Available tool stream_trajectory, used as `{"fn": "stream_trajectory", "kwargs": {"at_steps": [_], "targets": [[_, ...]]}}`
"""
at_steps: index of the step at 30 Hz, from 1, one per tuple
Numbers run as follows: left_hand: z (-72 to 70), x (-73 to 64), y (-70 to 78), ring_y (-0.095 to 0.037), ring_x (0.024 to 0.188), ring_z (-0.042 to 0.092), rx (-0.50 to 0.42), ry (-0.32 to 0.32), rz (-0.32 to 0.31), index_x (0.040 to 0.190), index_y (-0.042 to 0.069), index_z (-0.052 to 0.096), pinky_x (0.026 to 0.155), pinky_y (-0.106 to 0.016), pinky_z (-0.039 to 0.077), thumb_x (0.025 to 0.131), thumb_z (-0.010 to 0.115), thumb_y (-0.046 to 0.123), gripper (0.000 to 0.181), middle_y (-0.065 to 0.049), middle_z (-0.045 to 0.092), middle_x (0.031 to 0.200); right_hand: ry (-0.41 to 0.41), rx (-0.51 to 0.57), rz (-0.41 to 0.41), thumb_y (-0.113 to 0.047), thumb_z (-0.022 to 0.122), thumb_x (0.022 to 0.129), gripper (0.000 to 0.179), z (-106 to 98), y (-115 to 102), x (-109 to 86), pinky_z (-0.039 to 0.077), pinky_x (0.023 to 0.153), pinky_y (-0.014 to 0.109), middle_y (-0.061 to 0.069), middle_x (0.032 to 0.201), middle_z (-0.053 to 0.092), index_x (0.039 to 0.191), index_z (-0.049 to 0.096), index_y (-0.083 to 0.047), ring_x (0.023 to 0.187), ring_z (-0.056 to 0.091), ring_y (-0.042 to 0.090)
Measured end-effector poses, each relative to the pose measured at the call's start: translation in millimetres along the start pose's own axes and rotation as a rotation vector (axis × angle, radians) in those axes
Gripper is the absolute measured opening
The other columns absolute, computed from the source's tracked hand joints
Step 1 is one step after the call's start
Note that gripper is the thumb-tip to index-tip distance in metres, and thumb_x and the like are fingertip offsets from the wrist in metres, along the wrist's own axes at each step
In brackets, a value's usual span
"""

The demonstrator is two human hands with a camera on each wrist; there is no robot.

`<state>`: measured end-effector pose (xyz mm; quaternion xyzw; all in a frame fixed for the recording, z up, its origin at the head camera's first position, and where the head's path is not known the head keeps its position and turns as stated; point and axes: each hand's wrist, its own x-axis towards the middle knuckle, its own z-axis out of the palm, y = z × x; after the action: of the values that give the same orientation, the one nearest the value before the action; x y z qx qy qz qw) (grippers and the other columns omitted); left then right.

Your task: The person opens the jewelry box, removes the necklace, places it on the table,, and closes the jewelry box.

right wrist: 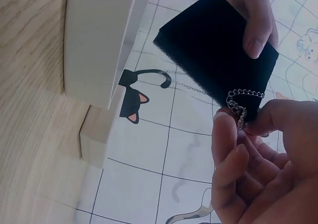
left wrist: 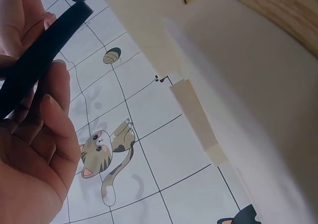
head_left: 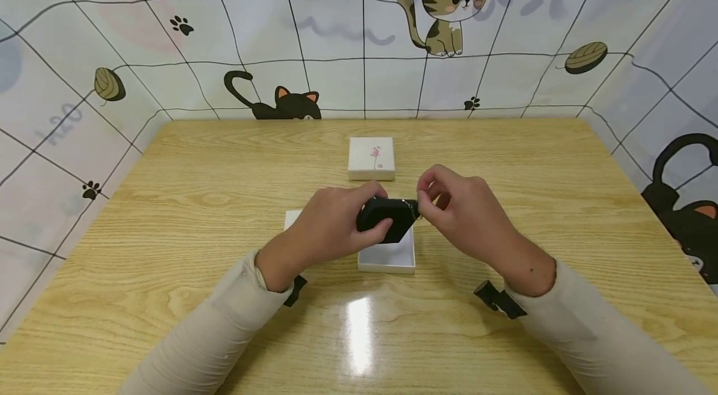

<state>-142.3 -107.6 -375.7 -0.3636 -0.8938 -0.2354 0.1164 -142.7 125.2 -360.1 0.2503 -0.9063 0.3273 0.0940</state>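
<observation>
A left hand (head_left: pixel 331 220) gripped a black pad (head_left: pixel 395 223) over an open white box base (head_left: pixel 387 268), thumb across the near face and fingers behind. The pad, fuzzy along one edge, looked light and fairly firm, likely to sit securely when held by its sides. Near its right-hand corner ran a silver chain (right wrist: pixel 246 92), its fine links probably limp, slippery and prone to snag or kink, best taken at that corner between fingertip and thumb. There a right hand (head_left: pixel 471 214) pinched the chain, its other fingers curled inward; whether it also held the pad's corner could not be told.

From the left, open wood stretched across the table (head_left: pixel 168 227) to a white piece (head_left: pixel 291 217) half hidden by the left hand. The base's low walls stood beneath the pad, and a flower-printed white box (head_left: pixel 361 155) sat just beyond, narrowing the forward path. Past the right hand, the tabletop offered generous sideways room.
</observation>
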Motion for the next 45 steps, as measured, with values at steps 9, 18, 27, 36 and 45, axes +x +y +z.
{"fn": "stream_trajectory", "kwargs": {"at_steps": [9,18,27,36,45], "targets": [[1.3,-1.1,0.8,-0.004,0.054,0.052,0.003,0.003,0.003,0.106,0.015,0.061,0.05,-0.017,0.042,0.09,0.07,0.03,0.024,0.006,0.066,0.074,-0.068,0.156,0.071,-0.006,0.061,0.092,0.003,-3,4,-0.1,0.045,0.05,0.025,0.001,0.075,0.066,0.094,0.063,-0.006,0.056,0.06,0.013],[0.2,-1.3,2.5,-0.006,0.055,0.052,-0.018,-0.014,-0.037,0.107,0.014,0.061,0.05,-0.018,0.043,0.091,0.068,0.03,0.024,0.006,0.064,0.074,-0.18,0.304,0.185,-0.008,0.058,0.095,0.007,-10,4,1.8,0.04,0.046,0.028,0.009,0.087,0.066,0.097,0.065,-0.009,0.059,0.064,0.017],[0.3,-1.9,1.4,-0.006,0.055,0.053,-0.024,-0.014,-0.048,0.108,0.013,0.061,0.049,-0.019,0.043,0.091,0.067,0.03,0.024,0.004,0.066,0.076,-0.206,0.278,0.177,-0.006,0.059,0.094,0.014,-9,6,2.7,0.043,0.049,0.029,0.005,0.077,0.069,0.1,0.072,-0.009,0.059,0.063,0.015],[2.5,-1.6,1.4,-0.004,0.058,0.054,-0.017,-0.034,-0.034,0.108,0.015,0.061,0.053,-0.018,0.045,0.092,0.067,0.03,0.023,0.007,0.066,0.078,-0.302,0.224,0.165,-0.01,0.066,0.093,0.007,-14,11,1.3,0.045,0.053,0.028,0.003,0.079,0.07,0.096,0.073,-0.012,0.064,0.064,0.019],[3.1,-2.6,1.8,-0.003,0.054,0.052,0.005,-0.02,-0.017,0.107,0.016,0.06,0.049,-0.018,0.042,0.092,0.067,0.029,0.021,0.008,0.064,0.074,-0.303,0.213,0.114,-0.009,0.068,0.093,0.006,-12,13,2.3,0.046,0.052,0.027,0.002,0.077,0.069,0.094,0.072,-0.012,0.064,0.064,0.019]]}}
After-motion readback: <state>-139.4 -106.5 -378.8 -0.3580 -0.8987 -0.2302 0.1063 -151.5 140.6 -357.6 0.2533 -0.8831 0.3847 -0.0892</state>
